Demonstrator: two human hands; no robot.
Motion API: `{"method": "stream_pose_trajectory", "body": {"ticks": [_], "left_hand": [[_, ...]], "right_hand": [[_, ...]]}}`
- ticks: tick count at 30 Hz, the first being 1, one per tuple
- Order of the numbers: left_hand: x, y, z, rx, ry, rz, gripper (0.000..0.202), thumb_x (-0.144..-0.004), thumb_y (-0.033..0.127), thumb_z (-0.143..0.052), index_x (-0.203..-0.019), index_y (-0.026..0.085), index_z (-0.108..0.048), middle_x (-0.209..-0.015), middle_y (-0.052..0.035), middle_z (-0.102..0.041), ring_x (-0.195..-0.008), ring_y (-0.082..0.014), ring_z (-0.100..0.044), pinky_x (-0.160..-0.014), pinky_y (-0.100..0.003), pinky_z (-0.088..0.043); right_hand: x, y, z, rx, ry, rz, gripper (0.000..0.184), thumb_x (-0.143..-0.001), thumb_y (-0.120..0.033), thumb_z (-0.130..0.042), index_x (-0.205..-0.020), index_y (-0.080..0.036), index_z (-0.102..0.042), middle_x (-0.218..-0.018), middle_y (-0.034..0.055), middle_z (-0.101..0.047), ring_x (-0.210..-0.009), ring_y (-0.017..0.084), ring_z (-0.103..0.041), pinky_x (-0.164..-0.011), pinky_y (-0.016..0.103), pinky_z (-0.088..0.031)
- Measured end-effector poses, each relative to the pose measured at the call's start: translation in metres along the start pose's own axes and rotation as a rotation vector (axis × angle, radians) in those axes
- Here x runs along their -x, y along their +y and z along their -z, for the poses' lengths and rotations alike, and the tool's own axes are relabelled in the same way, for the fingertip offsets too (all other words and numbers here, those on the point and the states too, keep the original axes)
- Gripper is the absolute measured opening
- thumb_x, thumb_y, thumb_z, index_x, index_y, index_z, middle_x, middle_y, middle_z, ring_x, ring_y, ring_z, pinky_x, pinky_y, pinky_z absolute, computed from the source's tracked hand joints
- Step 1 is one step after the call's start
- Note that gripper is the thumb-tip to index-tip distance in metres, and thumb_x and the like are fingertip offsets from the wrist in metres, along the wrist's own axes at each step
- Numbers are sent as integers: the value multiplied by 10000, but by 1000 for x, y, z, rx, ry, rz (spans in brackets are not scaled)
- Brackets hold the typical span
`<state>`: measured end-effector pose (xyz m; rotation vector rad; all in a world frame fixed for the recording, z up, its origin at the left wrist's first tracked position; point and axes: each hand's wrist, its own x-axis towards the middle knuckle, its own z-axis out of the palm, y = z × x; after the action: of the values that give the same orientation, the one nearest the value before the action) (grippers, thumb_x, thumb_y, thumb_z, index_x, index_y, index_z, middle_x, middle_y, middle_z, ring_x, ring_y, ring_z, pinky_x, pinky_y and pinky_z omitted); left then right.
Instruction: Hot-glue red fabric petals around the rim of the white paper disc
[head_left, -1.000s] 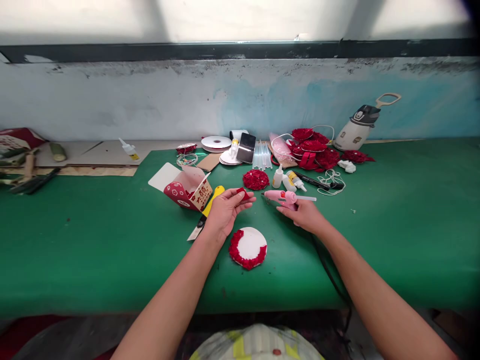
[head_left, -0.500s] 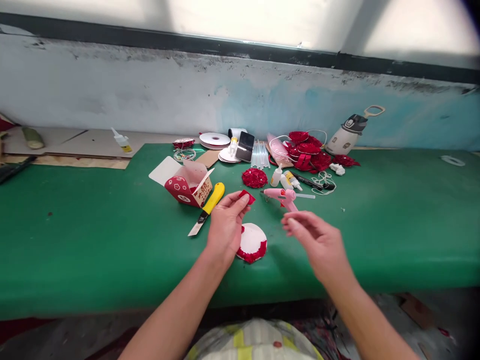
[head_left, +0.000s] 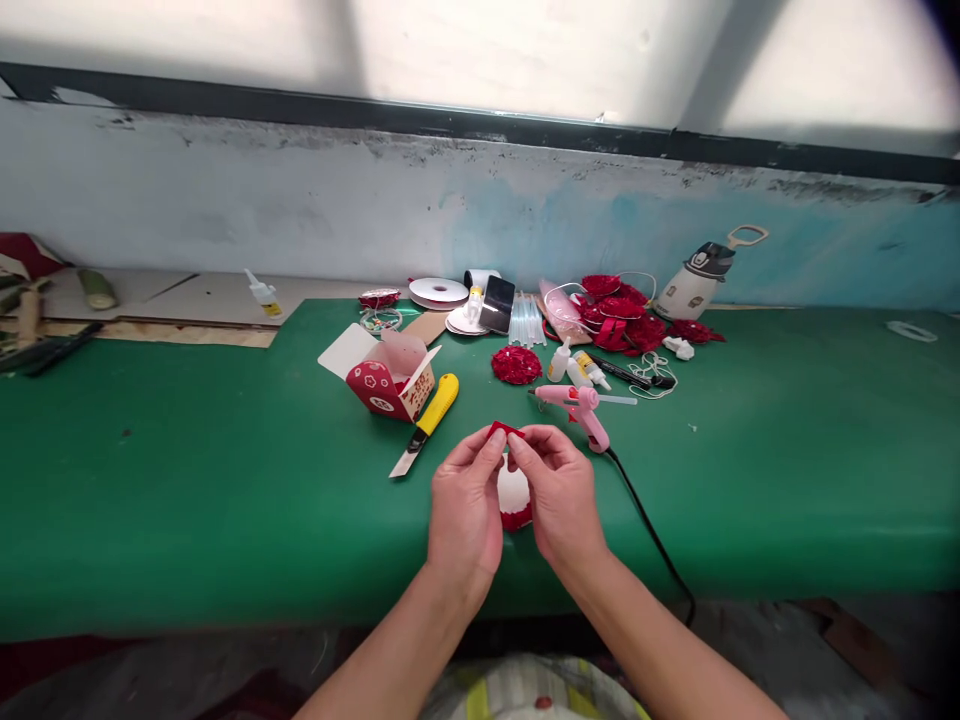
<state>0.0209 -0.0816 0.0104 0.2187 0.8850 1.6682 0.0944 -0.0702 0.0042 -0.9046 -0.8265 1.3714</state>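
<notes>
Between the fingertips of both hands is a small piece of red fabric (head_left: 507, 429). My left hand (head_left: 466, 490) pinches its left side, and my right hand (head_left: 559, 485) pinches the right. Below and partly behind the hands lies a white disc (head_left: 514, 490) with red fabric along its lower rim; the hands cover its sides. Just beyond my right hand a pink glue gun (head_left: 577, 402) lies on its side, a clear glue stick in its back end. Left of my hands rests a yellow-handled utility knife (head_left: 439, 405), blade out.
A red and white paper box (head_left: 390, 385) stands open near the knife. Behind are a round red fabric piece (head_left: 516, 365), small glue bottles (head_left: 559, 362), a black phone (head_left: 497, 304), clear glue sticks (head_left: 527, 322), a red pile (head_left: 619, 310) and a drinking bottle (head_left: 694, 285). A black cord (head_left: 651, 530) trails off the front edge.
My right hand has moved left from beside the glue gun and now pinches the red fabric along with my left hand. The fabric is lower, over the disc. The view has shifted slightly.
</notes>
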Motion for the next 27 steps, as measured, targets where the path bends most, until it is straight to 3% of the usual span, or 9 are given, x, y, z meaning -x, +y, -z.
{"method": "stream_pose_trajectory", "body": {"ticks": [8, 13, 19, 27], "left_hand": [[1, -8, 3, -66, 42, -58, 219, -637, 234, -816, -838, 186, -741, -849, -25, -717, -757, -127, -650, -759, -263, -509], [0, -12, 9, -246, 18, -289, 132, -713, 263, -770, -830, 205, -747, -894, -18, -682, -825, -147, -635, -764, -254, -510], [1, -5, 21, -697, 15, -618, 101, -815, 255, -675, -878, 241, -753, -905, -29, -665, -857, -167, -615, -793, -251, -483], [4, -3, 27, -897, -27, -720, 141, -850, 218, -615, -912, 255, -737, -917, -44, -655, -883, -198, -595, -812, -294, -463]], "right_hand": [[-3, 4, 2, 92, 35, 53, 156, -748, -311, -738, -797, -197, -643, -701, -16, -624, -636, 137, -580, -623, 278, -509], [-3, 7, 1, 230, 43, 125, 122, -776, -306, -703, -806, -198, -655, -762, 15, -663, -703, 167, -618, -664, 302, -523], [1, 6, 2, 604, -50, 436, 71, -851, -199, -599, -830, -218, -665, -791, 21, -639, -733, 174, -600, -690, 305, -495], [1, -5, 7, 891, -234, 569, 174, -890, -112, -486, -846, -206, -626, -772, 38, -596, -715, 181, -555, -661, 306, -447]]}}
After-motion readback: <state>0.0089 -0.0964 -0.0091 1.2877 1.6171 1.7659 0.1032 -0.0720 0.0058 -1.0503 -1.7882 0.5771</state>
